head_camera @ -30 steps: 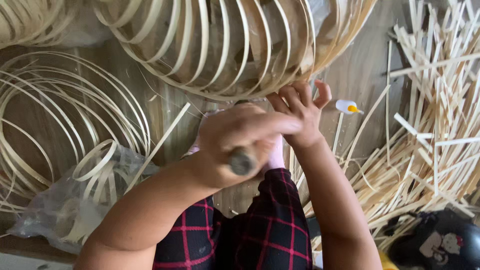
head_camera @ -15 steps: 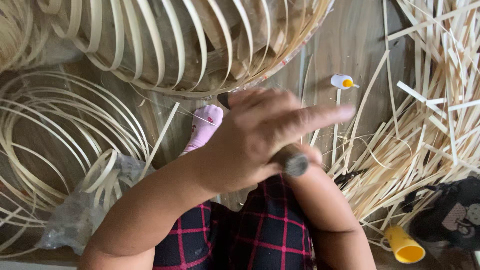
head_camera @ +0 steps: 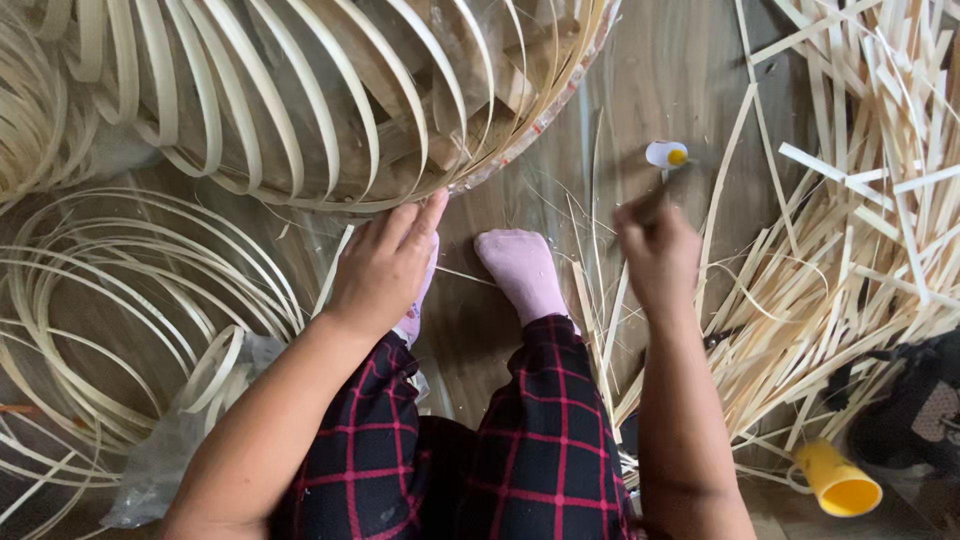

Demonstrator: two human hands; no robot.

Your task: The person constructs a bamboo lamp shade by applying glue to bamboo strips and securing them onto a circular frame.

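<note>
Far left of frame: loose coils of thin bamboo strip (head_camera: 110,300) lie on the wood floor (head_camera: 660,70), w/ a crumpled clear plastic bag (head_camera: 165,450) at lower left. Upper left to centre: a big round frame of curved bamboo slats (head_camera: 300,90), pale tan, slats bent in parallel arcs w/ gaps between, gathered at a rim along its lower edge.

Left hand (head_camera: 385,265) sits centre-left, palm down, fingers extended & close together, fingertips touching the frame's lower rim; it also overlaps the left foot. Below the hands: legs in dark trousers w/ red check (head_camera: 540,440), and a foot in a pink sock (head_camera: 522,272) flat on the floor at centre.

Right of centre: right hand (head_camera: 655,250) is curled in a fist around a thin dark tool (head_camera: 655,200), blurred, kind can't be told; it pokes up toward a small white cap w/ yellow middle (head_camera: 666,154) on the floor.

Right side: a heap of straight flat bamboo strips (head_camera: 850,230), criss-crossed. Lower right: a yellow plastic cone-shaped cup (head_camera: 835,480) on its side, just beside a dark bag or shoe (head_camera: 915,415) at the frame edge.
</note>
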